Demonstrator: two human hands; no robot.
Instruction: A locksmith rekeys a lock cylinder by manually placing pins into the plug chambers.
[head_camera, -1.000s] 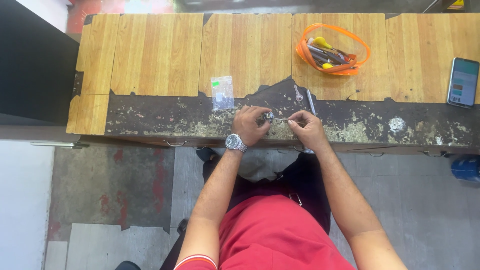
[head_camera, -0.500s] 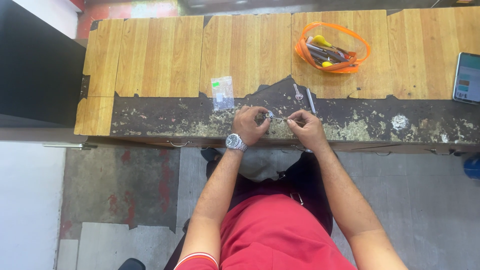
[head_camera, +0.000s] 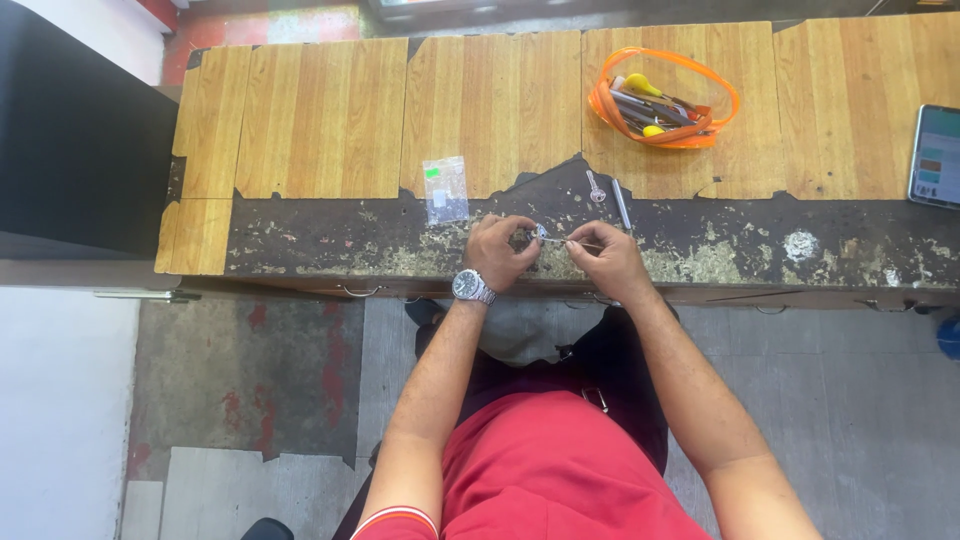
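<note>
At the near edge of the worn wooden surface (head_camera: 300, 110), where the veneer has peeled off to a dark, scabbed strip, the two hands meet almost knuckle to knuckle. The left hand (head_camera: 497, 250), with a silver wristwatch (head_camera: 471, 287) on its wrist, is curled closed with its fingertips pinched around a small shiny metal piece (head_camera: 540, 235). The right hand (head_camera: 610, 258) is likewise closed in a pinch, holding a thin metal rod (head_camera: 575, 242) whose long axis runs roughly left to right, its tip pointing at the small piece in the left hand. What exactly the small piece is cannot be told; it is too small to make out. It lies between the hands, held just above the surface, slightly nearer the left hand.

Just beyond the hands lie a small silver key (head_camera: 595, 187) and a slim grey metal tool (head_camera: 621, 203), side by side. Farther left is a small clear plastic bag (head_camera: 445, 188). Well beyond, an orange-rimmed transparent pouch of tools (head_camera: 662, 98) sits on intact veneer, and a smartphone (head_camera: 935, 155) lies at the far right edge.
</note>
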